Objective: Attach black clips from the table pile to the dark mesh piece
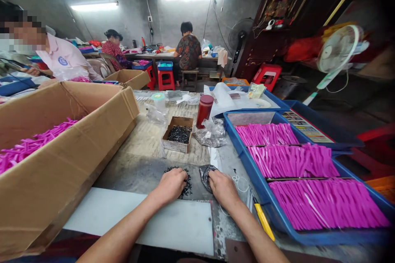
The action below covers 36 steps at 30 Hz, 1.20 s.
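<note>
Black bits (pixel 187 190) are spread in a loose pile on the worn table (pixel 132 148), just in front of the small box (pixel 176 146), which is itself filled with similar dark bits. The pile is partly covered by the left hand (pixel 173 181), whose fingers are curled down into it; whether a bit is pinched there cannot be told. Well apart from it, to the front right of the small box, the right hand (pixel 222 187) is held with its fingertips at a dark pouch (pixel 204 176); whether they are closed on it cannot be told either. Behind and to the right of the small box, a red jar (pixel 204 111) is stood upright, with a clear bag (pixel 211 135) set close by. Farther right of the small box, purple strips (pixel 327 203) are laid in rows in a blue tray (pixel 333 237), beside which a yellow handle (pixel 263 220) is seen. Left of the small box, purple sticks (pixel 46 137) are heaped in a large carton (pixel 92 139).
</note>
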Tool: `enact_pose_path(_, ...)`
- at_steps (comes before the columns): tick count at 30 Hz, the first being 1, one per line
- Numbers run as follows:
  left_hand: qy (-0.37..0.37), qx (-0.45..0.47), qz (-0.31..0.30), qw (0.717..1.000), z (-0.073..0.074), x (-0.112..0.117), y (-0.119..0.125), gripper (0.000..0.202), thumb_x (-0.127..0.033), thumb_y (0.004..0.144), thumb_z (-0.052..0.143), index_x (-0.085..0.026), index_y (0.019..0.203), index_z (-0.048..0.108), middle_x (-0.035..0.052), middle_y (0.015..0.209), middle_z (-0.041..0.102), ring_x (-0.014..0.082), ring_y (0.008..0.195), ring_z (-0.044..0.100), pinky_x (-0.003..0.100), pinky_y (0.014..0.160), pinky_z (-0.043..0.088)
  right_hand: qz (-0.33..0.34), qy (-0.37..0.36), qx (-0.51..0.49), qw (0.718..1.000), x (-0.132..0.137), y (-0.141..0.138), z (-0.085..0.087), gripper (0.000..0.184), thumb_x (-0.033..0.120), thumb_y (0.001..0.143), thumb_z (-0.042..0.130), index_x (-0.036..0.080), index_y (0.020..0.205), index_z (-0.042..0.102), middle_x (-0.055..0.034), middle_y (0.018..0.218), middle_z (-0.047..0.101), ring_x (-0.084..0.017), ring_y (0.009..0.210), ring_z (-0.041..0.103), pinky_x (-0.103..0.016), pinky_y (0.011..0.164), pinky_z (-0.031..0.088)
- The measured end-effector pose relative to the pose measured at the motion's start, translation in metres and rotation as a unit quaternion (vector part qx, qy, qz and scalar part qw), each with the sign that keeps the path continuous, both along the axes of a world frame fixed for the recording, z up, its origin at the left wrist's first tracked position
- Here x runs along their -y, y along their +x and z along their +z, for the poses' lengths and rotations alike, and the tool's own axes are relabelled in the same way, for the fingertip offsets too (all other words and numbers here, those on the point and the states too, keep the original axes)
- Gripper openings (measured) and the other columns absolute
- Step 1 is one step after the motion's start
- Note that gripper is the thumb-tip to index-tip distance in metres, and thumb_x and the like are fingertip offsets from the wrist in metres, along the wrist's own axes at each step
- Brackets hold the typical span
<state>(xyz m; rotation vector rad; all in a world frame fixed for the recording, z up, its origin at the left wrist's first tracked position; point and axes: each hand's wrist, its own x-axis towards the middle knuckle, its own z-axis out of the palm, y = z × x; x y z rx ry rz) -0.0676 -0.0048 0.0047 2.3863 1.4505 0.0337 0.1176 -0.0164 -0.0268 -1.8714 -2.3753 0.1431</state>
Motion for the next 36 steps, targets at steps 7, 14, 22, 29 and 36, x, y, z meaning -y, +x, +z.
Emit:
enact_pose_path(7, 0.001, 0.030, 0.011, 0.999, -0.002, 0.001, 0.000, 0.017, -0.013, 0.073, 0.037, -0.018, 0.074, 0.053, 0.0035, 0.075, 0.055, 0.0164, 0.074, 0.051, 0.024, 0.063, 0.036, -0.013, -0.008, -0.011, 1.000, 0.000, -0.002, 0.002, 0.018, 0.010, 0.077, 0.036, 0.016, 0.074, 0.054, -0.0074, 0.075, 0.060, -0.019, 0.070, 0.054, -0.028, 0.061, 0.028)
enact_pose_path(14, 0.007, 0.190, 0.049, 0.981, 0.002, 0.005, -0.008, 0.013, -0.013, 0.072, 0.036, -0.018, 0.066, 0.047, -0.0010, 0.065, 0.048, 0.0122, 0.063, 0.045, 0.021, 0.058, 0.034, -0.022, -0.020, -0.044, 0.999, 0.001, 0.002, 0.004, 0.016, 0.011, 0.077, 0.037, 0.015, 0.077, 0.053, -0.0081, 0.078, 0.061, -0.019, 0.074, 0.054, -0.027, 0.063, 0.028)
enact_pose_path(22, -0.055, 0.308, 0.123, 0.942, -0.001, 0.011, -0.004, 0.010, -0.017, 0.069, 0.041, -0.015, 0.061, 0.047, -0.0050, 0.052, 0.041, 0.0081, 0.050, 0.037, 0.018, 0.050, 0.029, -0.023, -0.013, -0.099, 0.995, 0.006, 0.009, 0.003, 0.018, 0.012, 0.077, 0.035, 0.015, 0.076, 0.053, -0.0036, 0.073, 0.061, -0.016, 0.070, 0.054, -0.024, 0.063, 0.032)
enact_pose_path(29, -0.134, 0.408, 0.177, 0.886, -0.013, 0.012, 0.001, 0.014, -0.022, 0.064, 0.046, -0.012, 0.067, 0.055, -0.0032, 0.052, 0.045, 0.0079, 0.049, 0.038, 0.018, 0.048, 0.031, -0.041, -0.002, -0.274, 0.961, 0.009, 0.012, 0.000, 0.022, 0.013, 0.070, 0.038, 0.017, 0.080, 0.057, -0.0023, 0.073, 0.063, -0.016, 0.070, 0.056, -0.024, 0.062, 0.039)
enact_pose_path(36, -0.171, 0.415, 0.186, 0.874, -0.009, 0.016, 0.003, 0.021, -0.023, 0.063, 0.048, -0.010, 0.073, 0.062, -0.0004, 0.057, 0.051, 0.0098, 0.052, 0.042, 0.020, 0.050, 0.033, -0.004, 0.010, -0.318, 0.948, 0.010, 0.017, -0.002, 0.029, 0.012, 0.070, 0.037, 0.017, 0.088, 0.060, -0.0057, 0.087, 0.063, -0.017, 0.083, 0.056, -0.027, 0.073, 0.041)
